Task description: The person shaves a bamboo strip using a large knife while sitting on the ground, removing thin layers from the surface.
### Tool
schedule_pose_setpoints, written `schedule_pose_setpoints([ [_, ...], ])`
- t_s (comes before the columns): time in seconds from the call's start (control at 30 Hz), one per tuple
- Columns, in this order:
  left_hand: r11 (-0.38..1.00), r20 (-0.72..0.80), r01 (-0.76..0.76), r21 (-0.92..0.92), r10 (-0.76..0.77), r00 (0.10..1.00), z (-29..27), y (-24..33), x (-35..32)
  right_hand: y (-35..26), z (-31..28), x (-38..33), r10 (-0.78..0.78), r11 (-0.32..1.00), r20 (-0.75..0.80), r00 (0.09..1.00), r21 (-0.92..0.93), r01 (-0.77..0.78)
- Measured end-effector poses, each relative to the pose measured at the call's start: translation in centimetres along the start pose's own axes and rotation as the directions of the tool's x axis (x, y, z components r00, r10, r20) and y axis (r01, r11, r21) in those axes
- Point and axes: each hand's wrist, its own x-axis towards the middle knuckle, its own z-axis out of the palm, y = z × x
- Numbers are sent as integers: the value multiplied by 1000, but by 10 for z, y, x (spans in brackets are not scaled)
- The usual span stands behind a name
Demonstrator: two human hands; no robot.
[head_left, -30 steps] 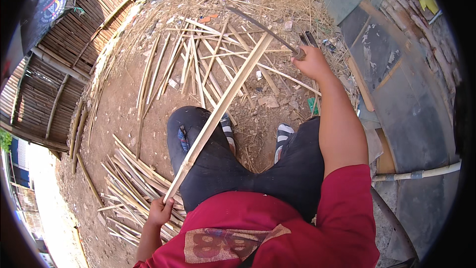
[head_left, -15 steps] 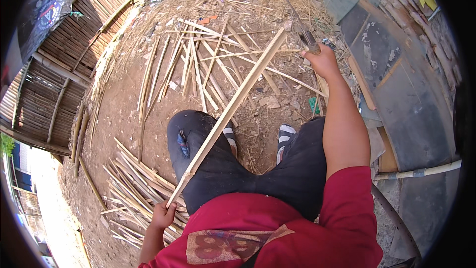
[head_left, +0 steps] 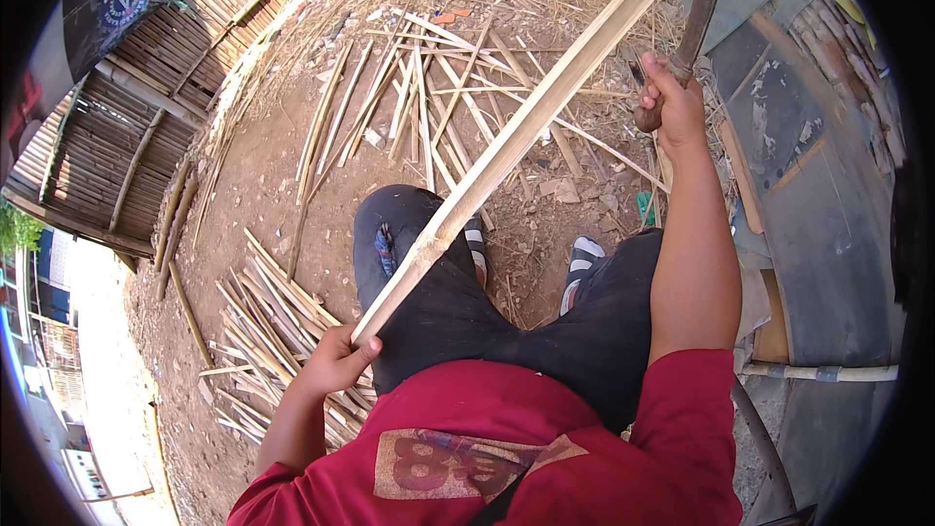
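Observation:
A long split bamboo strip (head_left: 526,136) slants up from my lap to the upper right, its hollow pale side showing and a node partway along. Its lower end is gripped by my left hand (head_left: 343,360), above my left thigh. My right hand (head_left: 672,102) is wrapped round the handle of a machete (head_left: 703,15), whose dark blade points up. The blade stands just right of the strip's far end; I cannot tell whether they touch.
Many bamboo strips (head_left: 429,88) lie crisscrossed on the dirt ahead. A second pile of strips (head_left: 273,331) is beside my left leg. Dark boards (head_left: 808,185) line the right side, with a pale pole (head_left: 828,372). Woven bamboo panels (head_left: 127,146) stand at left.
The bamboo strip has risen closer, and my left hand has moved up and right with it. My right hand has turned the machete more upright and brought it nearer.

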Motion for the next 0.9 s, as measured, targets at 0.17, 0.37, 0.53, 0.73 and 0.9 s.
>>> schedule_pose_setpoints([
  [0.17, 994, 91, 43, -99, -34, 995, 13, 57, 32, -9, 4, -4, -18, 975, 15, 1000, 222, 14],
  [0.37, 991, 149, -45, -122, 63, 987, 31, 119, 67, -9, -10, -6, -35, 936, 30, 999, 352, 22],
  [0.53, 974, 131, -191, -120, 206, 970, 44, 148, 99, -9, -11, -4, -41, 934, 25, 999, 357, 29],
  [0.73, 951, 197, -238, -197, 277, 940, 51, 187, 138, -11, -7, -5, -46, 927, 14, 999, 373, 37],
  [0.9, 870, 206, -220, -442, 337, 919, 60, 226, 173, -15, 1, -5, -37, 914, 32, 999, 406, 21],
])
